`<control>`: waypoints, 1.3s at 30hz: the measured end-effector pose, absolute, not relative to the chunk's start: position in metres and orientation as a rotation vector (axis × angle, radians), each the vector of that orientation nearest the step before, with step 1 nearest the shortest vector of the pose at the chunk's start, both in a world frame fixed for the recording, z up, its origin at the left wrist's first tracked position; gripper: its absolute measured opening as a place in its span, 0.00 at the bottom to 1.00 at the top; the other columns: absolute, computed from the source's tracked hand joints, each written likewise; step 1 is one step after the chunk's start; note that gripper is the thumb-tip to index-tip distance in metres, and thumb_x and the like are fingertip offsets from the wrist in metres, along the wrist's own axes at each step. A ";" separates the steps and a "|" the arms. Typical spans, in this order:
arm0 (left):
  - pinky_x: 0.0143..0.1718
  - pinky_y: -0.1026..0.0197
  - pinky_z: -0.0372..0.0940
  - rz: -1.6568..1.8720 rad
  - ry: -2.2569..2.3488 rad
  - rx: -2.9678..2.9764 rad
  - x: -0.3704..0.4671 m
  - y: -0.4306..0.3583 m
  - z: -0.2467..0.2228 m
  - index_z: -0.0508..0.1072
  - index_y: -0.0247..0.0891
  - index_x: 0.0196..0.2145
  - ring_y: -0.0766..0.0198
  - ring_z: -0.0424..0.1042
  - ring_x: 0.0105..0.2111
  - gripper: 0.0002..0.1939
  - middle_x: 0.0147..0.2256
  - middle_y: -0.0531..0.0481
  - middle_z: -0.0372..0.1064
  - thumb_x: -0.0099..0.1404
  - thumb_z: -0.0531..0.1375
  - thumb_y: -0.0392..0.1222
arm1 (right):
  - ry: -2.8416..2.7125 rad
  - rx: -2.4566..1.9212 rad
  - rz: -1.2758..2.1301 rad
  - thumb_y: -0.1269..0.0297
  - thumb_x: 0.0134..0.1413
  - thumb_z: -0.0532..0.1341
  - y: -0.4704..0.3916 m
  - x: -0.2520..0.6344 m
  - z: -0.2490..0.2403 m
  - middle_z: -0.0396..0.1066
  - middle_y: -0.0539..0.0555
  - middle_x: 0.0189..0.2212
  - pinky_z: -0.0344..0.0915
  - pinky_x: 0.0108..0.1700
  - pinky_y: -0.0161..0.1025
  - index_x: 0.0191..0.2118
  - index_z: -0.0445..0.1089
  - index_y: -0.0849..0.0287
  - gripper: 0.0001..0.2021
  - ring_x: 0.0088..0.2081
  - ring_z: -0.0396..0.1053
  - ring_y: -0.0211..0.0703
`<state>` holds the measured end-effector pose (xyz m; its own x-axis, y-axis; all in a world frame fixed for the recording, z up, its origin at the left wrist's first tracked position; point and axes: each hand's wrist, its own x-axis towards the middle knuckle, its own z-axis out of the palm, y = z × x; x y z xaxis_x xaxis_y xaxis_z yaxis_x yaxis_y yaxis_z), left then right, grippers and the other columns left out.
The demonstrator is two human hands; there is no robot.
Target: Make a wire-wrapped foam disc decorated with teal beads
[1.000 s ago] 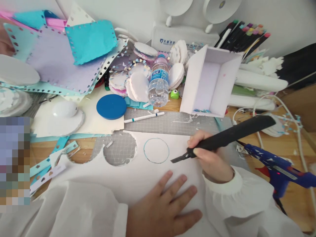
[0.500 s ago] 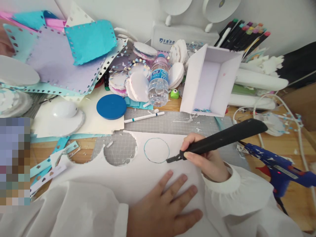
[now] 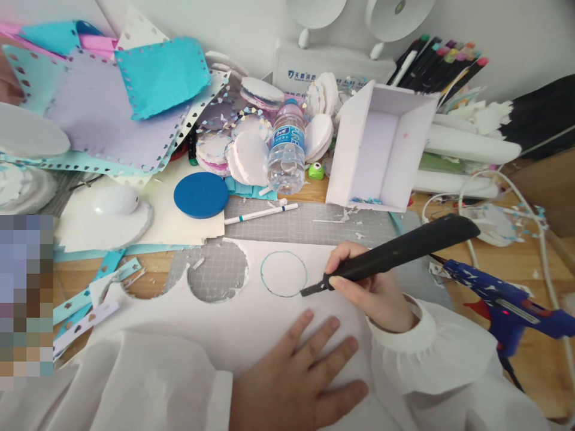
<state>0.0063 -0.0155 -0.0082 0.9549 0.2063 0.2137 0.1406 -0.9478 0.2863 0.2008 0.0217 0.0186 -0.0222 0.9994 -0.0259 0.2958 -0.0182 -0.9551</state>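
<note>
My left hand lies flat with fingers spread on a white foam sheet. Wrapped round a black cutting tool, my right hand rests at the right of a blue outlined circle on the sheet. The tool's narrow tip touches the lower right of that outline. Round cutouts along the sheet's back edge show the grey cutting mat beneath. A white marker lies behind the sheet.
A blue disc, a water bottle and an open white box stand behind the sheet. Patterned strips lie left. At the right are a blue glue gun and a white cable.
The tool tip and my right hand have moved very slightly left along the circle's lower right edge. My left hand has stayed in place.
</note>
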 end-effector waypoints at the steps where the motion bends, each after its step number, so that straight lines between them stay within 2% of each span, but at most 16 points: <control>1: 0.61 0.39 0.49 0.347 0.251 2.840 0.006 -0.015 -0.008 0.62 0.52 0.57 0.47 0.57 0.60 0.22 0.62 0.50 0.55 0.66 0.57 0.44 | -1.439 -1.446 1.081 0.65 0.48 0.61 0.022 0.200 0.019 0.60 0.47 0.21 0.50 0.18 0.32 0.30 0.64 0.56 0.04 0.20 0.54 0.33; 7: 0.59 0.40 0.51 0.305 0.220 2.874 0.006 -0.011 -0.005 0.62 0.52 0.58 0.47 0.58 0.59 0.20 0.62 0.51 0.55 0.68 0.53 0.44 | -1.414 -1.461 1.095 0.64 0.48 0.64 0.023 0.198 0.019 0.59 0.46 0.22 0.51 0.18 0.31 0.31 0.62 0.55 0.09 0.21 0.54 0.33; 12: 0.60 0.40 0.49 0.335 0.235 2.854 0.007 -0.012 -0.006 0.62 0.52 0.57 0.48 0.57 0.60 0.20 0.62 0.51 0.54 0.69 0.53 0.44 | -1.280 -1.499 1.065 0.63 0.47 0.65 0.022 0.197 0.013 0.58 0.45 0.24 0.57 0.20 0.32 0.36 0.59 0.54 0.13 0.23 0.58 0.34; 18: 0.61 0.40 0.47 0.332 0.258 2.848 0.006 -0.015 -0.007 0.61 0.52 0.57 0.49 0.56 0.61 0.21 0.63 0.51 0.53 0.67 0.56 0.45 | -1.407 -1.444 1.020 0.64 0.52 0.62 0.020 0.198 0.012 0.59 0.48 0.28 0.61 0.23 0.34 0.36 0.60 0.55 0.09 0.26 0.62 0.36; 26: 0.62 0.39 0.43 0.354 0.266 2.821 0.007 -0.016 -0.009 0.62 0.51 0.57 0.47 0.54 0.61 0.22 0.63 0.50 0.53 0.66 0.57 0.45 | -1.437 -1.428 0.995 0.65 0.52 0.62 0.019 0.194 0.012 0.60 0.48 0.27 0.62 0.23 0.34 0.36 0.60 0.56 0.09 0.27 0.64 0.37; 31: 0.61 0.39 0.45 0.339 0.253 2.829 0.007 -0.016 -0.007 0.62 0.50 0.58 0.46 0.56 0.60 0.21 0.63 0.49 0.53 0.68 0.55 0.43 | -1.439 -1.398 0.873 0.67 0.50 0.63 0.017 0.195 0.003 0.60 0.49 0.27 0.62 0.23 0.33 0.36 0.62 0.57 0.09 0.28 0.64 0.38; 35: 0.60 0.39 0.47 0.338 0.245 2.866 0.008 -0.016 -0.007 0.61 0.51 0.58 0.46 0.58 0.60 0.21 0.62 0.49 0.54 0.69 0.53 0.42 | -1.333 -1.414 0.775 0.66 0.50 0.64 0.021 0.195 -0.001 0.59 0.48 0.28 0.59 0.21 0.32 0.36 0.61 0.55 0.10 0.26 0.62 0.35; 39: 0.59 0.40 0.50 0.328 0.236 2.881 0.009 -0.015 -0.007 0.61 0.51 0.58 0.46 0.58 0.59 0.20 0.62 0.49 0.55 0.69 0.52 0.43 | -1.295 -1.362 0.840 0.66 0.50 0.63 0.026 0.197 -0.001 0.58 0.48 0.28 0.59 0.22 0.32 0.34 0.62 0.55 0.08 0.25 0.61 0.34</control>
<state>0.0085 -0.0147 -0.0069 0.9619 0.1845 0.2020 0.1326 -0.9602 0.2457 0.1974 0.0261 -0.0008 0.1744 0.9717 0.1592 0.2511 0.1124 -0.9614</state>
